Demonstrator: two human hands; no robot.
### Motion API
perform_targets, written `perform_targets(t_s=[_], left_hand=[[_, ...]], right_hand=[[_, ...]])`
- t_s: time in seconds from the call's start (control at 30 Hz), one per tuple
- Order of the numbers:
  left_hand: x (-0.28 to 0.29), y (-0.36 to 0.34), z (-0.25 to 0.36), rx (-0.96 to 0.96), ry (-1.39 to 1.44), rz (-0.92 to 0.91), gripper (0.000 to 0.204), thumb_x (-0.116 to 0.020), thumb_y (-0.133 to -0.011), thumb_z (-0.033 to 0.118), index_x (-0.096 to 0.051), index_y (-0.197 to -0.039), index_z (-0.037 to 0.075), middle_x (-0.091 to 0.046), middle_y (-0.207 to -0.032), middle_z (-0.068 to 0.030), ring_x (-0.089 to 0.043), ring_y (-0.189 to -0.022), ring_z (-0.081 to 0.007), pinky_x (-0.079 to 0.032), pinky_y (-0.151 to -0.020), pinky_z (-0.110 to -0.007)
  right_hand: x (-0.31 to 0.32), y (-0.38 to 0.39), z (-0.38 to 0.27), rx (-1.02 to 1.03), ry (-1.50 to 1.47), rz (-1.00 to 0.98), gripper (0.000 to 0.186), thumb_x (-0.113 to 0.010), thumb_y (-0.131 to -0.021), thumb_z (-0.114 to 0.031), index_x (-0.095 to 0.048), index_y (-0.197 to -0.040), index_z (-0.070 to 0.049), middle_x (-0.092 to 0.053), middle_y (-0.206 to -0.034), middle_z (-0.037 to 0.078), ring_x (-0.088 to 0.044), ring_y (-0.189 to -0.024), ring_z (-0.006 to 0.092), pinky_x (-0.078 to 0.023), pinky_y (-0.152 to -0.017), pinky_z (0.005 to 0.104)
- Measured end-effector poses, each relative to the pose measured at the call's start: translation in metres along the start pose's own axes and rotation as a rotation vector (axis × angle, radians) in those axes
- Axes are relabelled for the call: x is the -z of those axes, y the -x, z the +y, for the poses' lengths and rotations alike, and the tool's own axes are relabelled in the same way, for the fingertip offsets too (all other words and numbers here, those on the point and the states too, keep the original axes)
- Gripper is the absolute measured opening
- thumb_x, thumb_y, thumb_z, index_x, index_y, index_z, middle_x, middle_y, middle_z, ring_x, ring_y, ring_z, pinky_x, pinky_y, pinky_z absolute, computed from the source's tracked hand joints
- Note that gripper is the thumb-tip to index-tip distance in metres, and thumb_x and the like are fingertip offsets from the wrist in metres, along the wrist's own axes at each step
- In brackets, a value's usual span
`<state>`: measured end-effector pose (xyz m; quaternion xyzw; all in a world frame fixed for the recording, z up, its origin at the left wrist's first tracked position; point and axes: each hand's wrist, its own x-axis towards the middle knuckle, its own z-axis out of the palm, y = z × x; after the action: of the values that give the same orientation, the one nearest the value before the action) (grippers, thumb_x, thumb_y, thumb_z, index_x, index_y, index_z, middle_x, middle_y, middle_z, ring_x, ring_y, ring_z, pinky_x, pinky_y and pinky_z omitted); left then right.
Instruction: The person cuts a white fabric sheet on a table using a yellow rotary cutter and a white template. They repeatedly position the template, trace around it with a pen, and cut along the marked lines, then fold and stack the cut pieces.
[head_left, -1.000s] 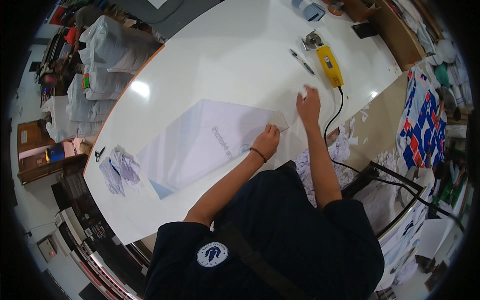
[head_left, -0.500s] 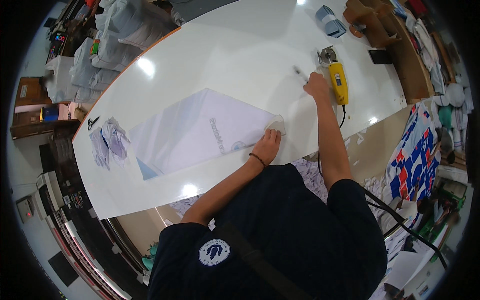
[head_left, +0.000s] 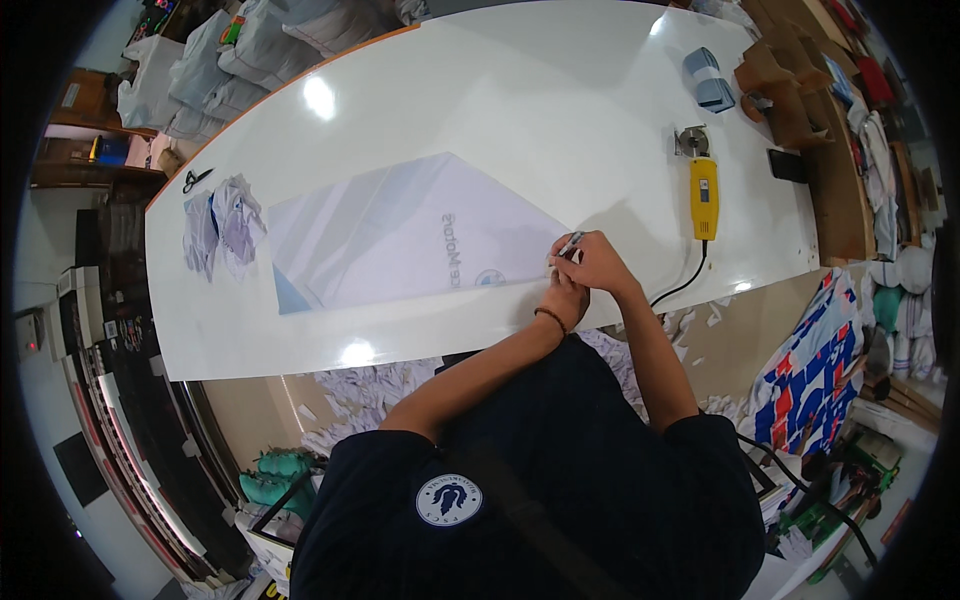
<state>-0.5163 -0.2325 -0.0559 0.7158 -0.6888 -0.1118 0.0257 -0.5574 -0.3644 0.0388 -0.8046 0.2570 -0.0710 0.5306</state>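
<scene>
A white fabric panel [head_left: 390,235] with pale grey-blue stripes and faint lettering lies flat on the white table, narrowing toward its right end. Over that right end, close to the table's near edge, my two hands meet. My right hand [head_left: 603,266] is closed round a slim dark-and-silver pen [head_left: 571,243], its tip hidden by the fingers. Just below it, my left hand [head_left: 566,300], with a dark bracelet at the wrist, rests at the panel's corner. Its fingers are mostly covered by my right hand, and whatever lies under them cannot be made out.
A yellow corded rotary cutter [head_left: 704,195] stands to the right on the table [head_left: 560,90]. Beyond it are a blue-grey folded cloth bundle [head_left: 709,82], a black phone [head_left: 787,165] and a cardboard box [head_left: 790,70]. Scissors [head_left: 197,180] and crumpled fabric pieces [head_left: 225,228] lie at the left.
My right hand has come from beside the cutter down to my left hand, bringing the pen. The pale piece under my left fingers is now hidden. The view has shifted.
</scene>
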Motion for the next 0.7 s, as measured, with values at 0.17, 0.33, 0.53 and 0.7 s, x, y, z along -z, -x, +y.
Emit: perform_targets(t_s=[0.17, 0.33, 0.53, 0.7], left_hand=[[0.004, 0.002, 0.001, -0.019, -0.015, -0.152, 0.052, -0.047, -0.098, 0.016, -0.045, -0.144, -0.008, -0.041, -0.150, -0.0322, -0.037, -0.142, -0.0483, -0.028, -0.116, -0.059], [0.008, 0.006, -0.001, 0.006, 0.173, -0.212, 0.053, -0.047, -0.098, 0.017, -0.045, -0.144, -0.008, -0.041, -0.150, -0.0325, -0.036, -0.142, -0.0492, -0.024, -0.118, -0.059], [0.009, 0.007, 0.001, -0.029, -0.043, -0.049, 0.051, -0.048, -0.097, 0.016, -0.046, -0.141, -0.011, -0.044, -0.145, -0.0348, -0.039, -0.137, -0.0533, -0.037, -0.111, -0.057], [0.006, 0.007, -0.001, -0.037, -0.182, 0.148, 0.047, -0.052, -0.090, 0.011, -0.050, -0.128, -0.016, -0.050, -0.131, -0.0361, -0.045, -0.129, -0.0539, -0.048, -0.103, -0.049]], right_hand=[[-0.011, -0.002, 0.002, 0.025, 0.227, -0.089, 0.019, -0.073, -0.079, -0.029, -0.074, -0.085, -0.011, -0.070, -0.075, 0.012, -0.068, -0.077, 0.0336, -0.055, -0.074, 0.0425], [-0.023, -0.001, 0.013, 0.170, 0.337, -0.035, 0.017, -0.075, -0.077, -0.027, -0.074, -0.084, -0.011, -0.068, -0.077, 0.011, -0.065, -0.070, 0.0300, -0.053, -0.067, 0.0390], [-0.018, -0.008, 0.000, 0.001, 0.311, -0.008, 0.016, -0.074, -0.078, -0.026, -0.074, -0.086, -0.013, -0.070, -0.074, 0.011, -0.067, -0.067, 0.0282, -0.054, -0.065, 0.0384], [-0.004, -0.013, 0.015, -0.109, 0.228, 0.307, 0.013, -0.074, -0.080, -0.021, -0.073, -0.085, -0.010, -0.071, -0.077, 0.012, -0.068, -0.068, 0.0297, -0.054, -0.066, 0.0376]])
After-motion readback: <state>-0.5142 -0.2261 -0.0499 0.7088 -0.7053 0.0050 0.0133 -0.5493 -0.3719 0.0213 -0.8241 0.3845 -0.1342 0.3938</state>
